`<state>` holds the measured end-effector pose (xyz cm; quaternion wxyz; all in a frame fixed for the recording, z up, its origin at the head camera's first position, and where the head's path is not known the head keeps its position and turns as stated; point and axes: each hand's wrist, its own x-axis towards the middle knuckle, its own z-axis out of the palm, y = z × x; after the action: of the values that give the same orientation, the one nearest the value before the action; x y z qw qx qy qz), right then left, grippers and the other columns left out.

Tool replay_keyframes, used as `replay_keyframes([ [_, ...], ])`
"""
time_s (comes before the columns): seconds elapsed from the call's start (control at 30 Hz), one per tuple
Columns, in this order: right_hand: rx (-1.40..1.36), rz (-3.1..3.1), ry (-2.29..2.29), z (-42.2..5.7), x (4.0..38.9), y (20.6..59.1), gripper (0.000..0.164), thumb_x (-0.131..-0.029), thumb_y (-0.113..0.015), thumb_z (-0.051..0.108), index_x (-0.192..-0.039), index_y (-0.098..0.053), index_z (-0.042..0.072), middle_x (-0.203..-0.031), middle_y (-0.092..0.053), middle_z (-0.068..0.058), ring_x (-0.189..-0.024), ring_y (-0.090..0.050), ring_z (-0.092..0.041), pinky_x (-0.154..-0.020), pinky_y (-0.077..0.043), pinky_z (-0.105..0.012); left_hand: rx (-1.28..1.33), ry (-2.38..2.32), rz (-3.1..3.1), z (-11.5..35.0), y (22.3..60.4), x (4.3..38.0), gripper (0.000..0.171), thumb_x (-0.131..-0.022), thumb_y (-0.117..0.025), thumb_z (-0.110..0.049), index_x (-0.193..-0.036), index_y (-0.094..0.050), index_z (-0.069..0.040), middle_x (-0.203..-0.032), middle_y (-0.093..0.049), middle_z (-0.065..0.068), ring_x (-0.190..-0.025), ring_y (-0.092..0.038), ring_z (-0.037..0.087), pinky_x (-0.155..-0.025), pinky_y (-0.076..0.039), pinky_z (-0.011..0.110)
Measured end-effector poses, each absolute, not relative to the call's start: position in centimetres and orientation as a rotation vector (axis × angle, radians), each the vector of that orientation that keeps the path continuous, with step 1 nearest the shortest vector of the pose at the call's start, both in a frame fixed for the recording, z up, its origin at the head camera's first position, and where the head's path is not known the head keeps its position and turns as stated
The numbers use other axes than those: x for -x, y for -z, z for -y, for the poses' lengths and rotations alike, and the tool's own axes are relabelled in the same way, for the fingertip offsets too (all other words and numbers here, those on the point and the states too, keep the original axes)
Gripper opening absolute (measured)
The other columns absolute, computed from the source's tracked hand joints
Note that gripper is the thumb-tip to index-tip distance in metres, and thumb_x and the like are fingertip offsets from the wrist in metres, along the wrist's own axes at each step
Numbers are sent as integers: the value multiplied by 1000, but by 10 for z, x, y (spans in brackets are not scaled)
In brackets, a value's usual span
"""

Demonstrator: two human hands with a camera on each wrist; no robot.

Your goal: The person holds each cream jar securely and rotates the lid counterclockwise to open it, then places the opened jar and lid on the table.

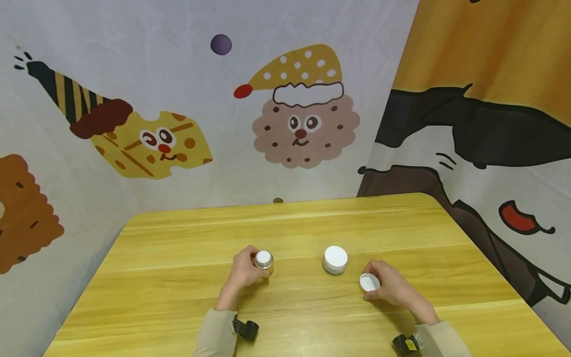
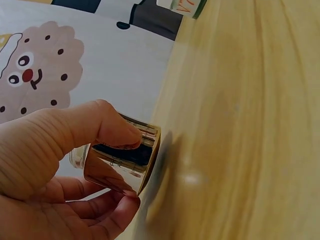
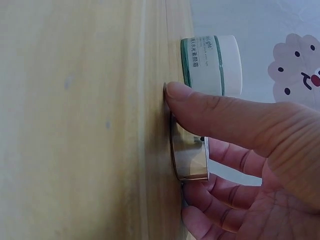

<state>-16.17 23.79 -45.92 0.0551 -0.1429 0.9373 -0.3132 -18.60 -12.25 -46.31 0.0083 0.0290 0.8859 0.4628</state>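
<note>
My left hand (image 1: 243,270) grips a small shiny gold cream jar (image 1: 265,264) from its left side, thumb and fingers on opposite sides. The jar has no lid on, and white shows at its mouth. In the left wrist view, the gold jar (image 2: 117,167) is at the table surface; whether it touches is unclear. Farther right, my right hand (image 1: 391,284) pinches a round gold lid (image 1: 369,283), its white inside facing up. The right wrist view has this lid (image 3: 191,157) low against the tabletop, partly covered by the thumb.
Between the hands stands a second cream jar (image 1: 335,260) with a white lid and green edging. The wooden table (image 1: 294,317) runs back to a wall cloth (image 1: 192,64) printed with cartoon snacks. Each wrist carries a black strapped camera (image 1: 246,329).
</note>
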Motion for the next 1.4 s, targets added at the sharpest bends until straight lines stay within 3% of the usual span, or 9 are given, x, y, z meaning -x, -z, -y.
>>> replay_keyframes([
  [0.47,429,-2860,941,-238,160,460,47,-55,-89,11,-89,-57,10,-84,-52,-2,-74,-46,-17,-66,-40,-31,-98,-1418,-2770,122,467,186,47,-61,-80,2,-100,-55,6,-94,-60,15,-86,-57,28,-77,-50,43],
  [0.7,429,-2859,953,-238,160,461,47,-55,-89,11,-90,-57,9,-84,-51,-3,-74,-46,-18,-65,-39,-31,-130,-1386,-2739,121,464,187,59,-62,-80,1,-112,-51,11,-103,-58,20,-94,-57,33,-82,-49,45],
  [0.87,432,-2868,945,-237,160,460,48,-54,-89,12,-90,-57,9,-83,-51,-2,-74,-45,-17,-65,-39,-31,-192,-1367,-2780,116,460,189,68,-64,-83,-8,-121,-49,10,-113,-56,20,-100,-52,33,-82,-48,45],
  [1.03,443,-2881,942,-237,159,460,47,-54,-89,10,-89,-57,9,-83,-52,-2,-75,-46,-17,-66,-40,-32,-275,-1393,-2840,103,454,194,64,-68,-82,-15,-122,-53,6,-117,-56,16,-105,-50,35,-82,-47,45],
  [1.4,465,-2879,981,-239,160,462,47,-55,-89,10,-89,-57,8,-84,-52,-2,-74,-45,-16,-65,-39,-29,-462,-1437,-2794,67,451,203,61,-70,-80,-13,-121,-53,6,-116,-56,18,-105,-51,36,-83,-46,45],
])
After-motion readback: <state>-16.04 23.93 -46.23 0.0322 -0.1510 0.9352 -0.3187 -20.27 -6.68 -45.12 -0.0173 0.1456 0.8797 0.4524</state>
